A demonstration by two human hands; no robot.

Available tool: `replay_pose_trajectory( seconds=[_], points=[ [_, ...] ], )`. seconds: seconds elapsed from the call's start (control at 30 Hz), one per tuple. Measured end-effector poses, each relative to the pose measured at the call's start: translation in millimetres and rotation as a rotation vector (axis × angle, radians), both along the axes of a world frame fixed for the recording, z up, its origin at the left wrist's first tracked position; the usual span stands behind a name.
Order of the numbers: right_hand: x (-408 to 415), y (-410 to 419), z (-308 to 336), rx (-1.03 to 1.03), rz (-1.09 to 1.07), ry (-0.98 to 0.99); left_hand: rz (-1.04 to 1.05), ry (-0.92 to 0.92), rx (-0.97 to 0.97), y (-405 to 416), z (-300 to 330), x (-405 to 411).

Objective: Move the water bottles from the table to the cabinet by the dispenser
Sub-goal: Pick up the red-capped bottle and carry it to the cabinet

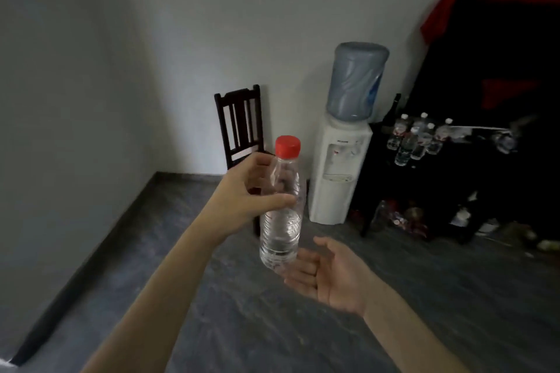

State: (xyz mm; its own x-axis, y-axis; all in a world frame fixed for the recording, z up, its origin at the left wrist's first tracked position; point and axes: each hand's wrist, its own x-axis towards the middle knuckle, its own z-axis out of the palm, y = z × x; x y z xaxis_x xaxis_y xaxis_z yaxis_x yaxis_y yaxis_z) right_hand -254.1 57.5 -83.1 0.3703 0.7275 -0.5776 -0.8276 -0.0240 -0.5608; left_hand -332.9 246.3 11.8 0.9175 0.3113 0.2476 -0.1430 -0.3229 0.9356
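Note:
My left hand (247, 191) grips a clear water bottle (281, 221) with a red cap around its upper body and holds it upright in the air. My right hand (330, 272) lies palm up, fingers relaxed, just under the bottle's base; whether it touches is unclear. At the right stands the white water dispenser (339, 172) with a blue jug on top. Right beside it is the dark cabinet (378, 191), with several small water bottles (418, 139) standing on its top.
A dark wooden chair (239, 124) stands against the back wall, left of the dispenser. Bottles and clutter (406, 218) sit on the floor under the cabinet. A black and red cloth (485, 39) hangs above it. Grey floor stretches between me and the cabinet.

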Motion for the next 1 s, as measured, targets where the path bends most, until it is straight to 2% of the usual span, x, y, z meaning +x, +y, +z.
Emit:
replay_pose_trajectory(
  seconds=[0.4,1.0],
  points=[
    [13.3,-88.4,4.1,-0.012,-0.319,0.029,-0.313,0.006,-0.028,-70.1,-10.4,83.5],
    [68.6,-187.7,-4.7,0.027,-0.419,0.076,-0.426,0.062,-0.015,-172.6,-7.1,157.1]
  ],
)
